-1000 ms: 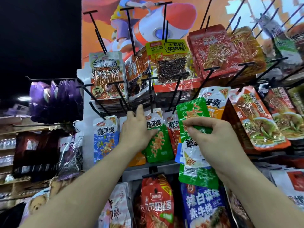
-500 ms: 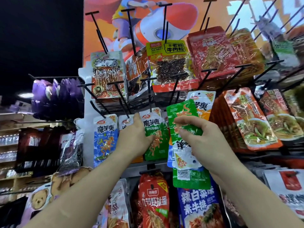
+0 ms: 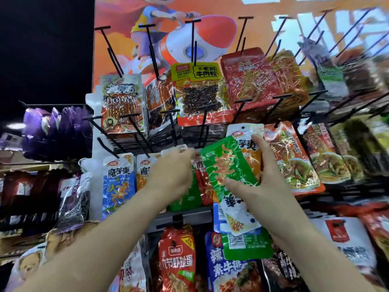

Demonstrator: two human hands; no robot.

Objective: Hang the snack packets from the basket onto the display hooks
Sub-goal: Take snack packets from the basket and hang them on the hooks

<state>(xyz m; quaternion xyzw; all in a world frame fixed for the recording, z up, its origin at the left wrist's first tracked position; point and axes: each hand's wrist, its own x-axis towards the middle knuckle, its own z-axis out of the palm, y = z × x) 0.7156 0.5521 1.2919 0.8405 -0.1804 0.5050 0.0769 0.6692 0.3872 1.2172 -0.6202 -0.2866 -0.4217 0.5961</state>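
Green snack packet (image 3: 228,165) looks glossy, crinkled, orange-printed.

- My left hand (image 3: 171,173) is up at the middle row, fingertips pinching the white top edge of a green-bodied packet (image 3: 188,199), just below the tip of a black hook (image 3: 202,131).
- My right hand (image 3: 271,186) grips a fanned stack of snack packets (image 3: 237,209); the front green packet (image 3: 225,163) tilts leftward.
- A blue packet (image 3: 119,182) hangs at the left end of that row.
- Above, I see a yellow-labelled packet (image 3: 197,91) of dark strips, with red packets (image 3: 246,81) beside it.
- An orange cartoon poster (image 3: 221,7) backs the rack.
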